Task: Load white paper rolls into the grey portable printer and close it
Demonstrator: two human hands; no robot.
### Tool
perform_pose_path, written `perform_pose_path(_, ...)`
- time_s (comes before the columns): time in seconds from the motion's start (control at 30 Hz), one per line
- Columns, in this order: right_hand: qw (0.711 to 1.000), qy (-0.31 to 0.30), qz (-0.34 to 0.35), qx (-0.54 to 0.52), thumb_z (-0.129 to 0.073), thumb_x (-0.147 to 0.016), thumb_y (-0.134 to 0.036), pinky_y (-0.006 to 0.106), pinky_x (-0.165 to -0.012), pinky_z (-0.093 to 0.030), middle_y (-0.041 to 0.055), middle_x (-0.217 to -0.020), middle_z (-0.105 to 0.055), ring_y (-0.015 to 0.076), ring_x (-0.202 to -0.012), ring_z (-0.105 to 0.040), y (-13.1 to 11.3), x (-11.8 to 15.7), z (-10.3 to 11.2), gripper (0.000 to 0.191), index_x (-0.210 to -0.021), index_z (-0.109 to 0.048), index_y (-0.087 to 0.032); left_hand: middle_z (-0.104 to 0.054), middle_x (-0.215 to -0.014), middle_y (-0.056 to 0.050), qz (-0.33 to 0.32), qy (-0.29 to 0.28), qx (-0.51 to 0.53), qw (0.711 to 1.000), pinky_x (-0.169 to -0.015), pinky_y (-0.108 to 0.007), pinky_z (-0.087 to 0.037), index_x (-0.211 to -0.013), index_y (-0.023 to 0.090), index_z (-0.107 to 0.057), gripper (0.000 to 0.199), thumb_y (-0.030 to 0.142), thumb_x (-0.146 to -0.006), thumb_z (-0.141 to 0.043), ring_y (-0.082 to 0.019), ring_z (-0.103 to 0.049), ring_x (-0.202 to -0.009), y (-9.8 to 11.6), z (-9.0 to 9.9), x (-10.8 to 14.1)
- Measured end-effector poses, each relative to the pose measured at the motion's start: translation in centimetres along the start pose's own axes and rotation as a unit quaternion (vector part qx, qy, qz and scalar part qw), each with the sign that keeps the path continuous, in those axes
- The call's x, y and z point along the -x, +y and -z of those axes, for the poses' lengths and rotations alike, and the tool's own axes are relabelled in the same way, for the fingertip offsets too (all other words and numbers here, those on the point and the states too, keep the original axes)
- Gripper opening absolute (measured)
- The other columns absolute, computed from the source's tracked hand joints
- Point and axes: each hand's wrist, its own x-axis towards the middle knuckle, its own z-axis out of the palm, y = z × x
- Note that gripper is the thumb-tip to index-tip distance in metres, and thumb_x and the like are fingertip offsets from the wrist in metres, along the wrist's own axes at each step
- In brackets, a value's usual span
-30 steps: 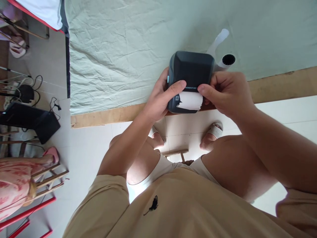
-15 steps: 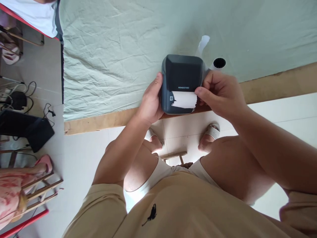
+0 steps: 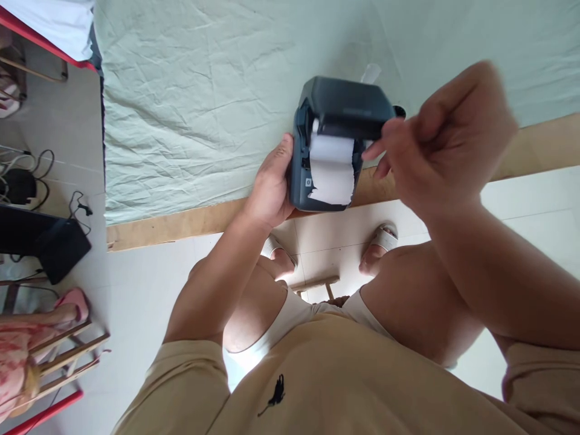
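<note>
The left hand (image 3: pixel 272 184) is curled around the left side of a dark blue-grey, boxy plastic label printer (image 3: pixel 298 190), thumb along its flank, other fingers hidden. The right hand (image 3: pixel 446 136), motion-blurred and half curled, has its fingertips at the right corner of the printer's raised dark lid (image 3: pixel 348 99); blur hides how firmly they grip. Between the hands, below the lid, a white paper strip (image 3: pixel 333 181) with a ragged end lies over the printer's front. Just beyond the right fingertips shows a roll's black hollow end (image 3: pixel 399 111), partly hidden, and farther off a whitish translucent strip (image 3: pixel 371 74). Around and beyond both hands spreads a creased pale green cloth (image 3: pixel 203 121) on the wooden-edged counter (image 3: pixel 181 221).
</note>
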Motion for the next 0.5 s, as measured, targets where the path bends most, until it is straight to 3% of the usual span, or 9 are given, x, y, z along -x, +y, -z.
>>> perform_pose_path(0.1,0.997,0.022,0.042,0.054,-0.068,-0.1,-0.034,0.03,-0.047,-0.041,-0.0011,-0.081,-0.065,0.0156,-0.065,-0.073,-0.7,-0.8,-0.5,0.033,-0.081,-0.042,-0.025,-0.084,-0.103,-0.007,0.002,0.011,-0.008,1.0,-0.107,-0.041,-0.067,-0.109,0.023,-0.072,0.053,0.069,-0.107,-0.044,-0.028,-0.077,-0.132,-0.3,0.1,0.0)
perform_pose_path(0.2,0.972,-0.056,0.129,0.187,-0.068,-0.091,-0.017,0.032,-0.05,-0.034,-0.0048,-0.072,-0.07,0.0128,-0.054,-0.062,-0.1,-1.2,-0.9,0.015,-0.088,-0.057,-0.026,-0.082,-0.1,-0.006,-0.001,0.006,-0.019,1.0,-0.108,-0.043,-0.067,-0.113,0.023,-0.072,0.058,0.072,-0.107,-0.04,-0.029,-0.075,-0.136,-0.5,0.4,0.1)
perform_pose_path(0.27,0.944,-0.098,0.161,0.271,-0.072,-0.086,-0.018,0.033,-0.05,-0.026,-0.0054,-0.073,-0.071,0.0134,-0.054,-0.059,0.6,-1.3,-1.0,0.014,-0.094,-0.065,-0.027,-0.081,-0.1,-0.006,-0.009,0.005,-0.03,0.999,-0.107,-0.044,-0.068,-0.112,0.024,-0.072,0.06,0.075,-0.106,-0.04,-0.03,-0.075,-0.137,-0.6,0.5,0.2)
perform_pose_path(0.33,0.929,-0.147,0.15,0.303,-0.076,-0.086,-0.025,0.033,-0.05,-0.021,-0.005,-0.074,-0.072,0.0143,-0.056,-0.058,1.3,-1.6,-1.0,0.015,-0.099,-0.068,-0.029,-0.08,-0.098,-0.006,-0.011,0.001,-0.031,0.999,-0.106,-0.044,-0.068,-0.109,0.024,-0.071,0.061,0.077,-0.105,-0.041,-0.03,-0.075,-0.135,-0.5,0.5,0.3)
perform_pose_path(0.5,0.927,-0.241,0.124,0.259,-0.086,-0.083,-0.036,0.032,-0.05,-0.026,-0.0059,-0.071,-0.071,0.0141,-0.052,-0.052,1.5,-2.4,-0.3,0.029,-0.109,-0.072,-0.033,-0.069,-0.076,-0.003,0.003,0.006,-0.02,1.0,-0.101,-0.042,-0.07,-0.093,0.023,-0.069,0.054,0.072,-0.105,-0.049,-0.029,-0.08,-0.125,-0.5,0.4,0.5)
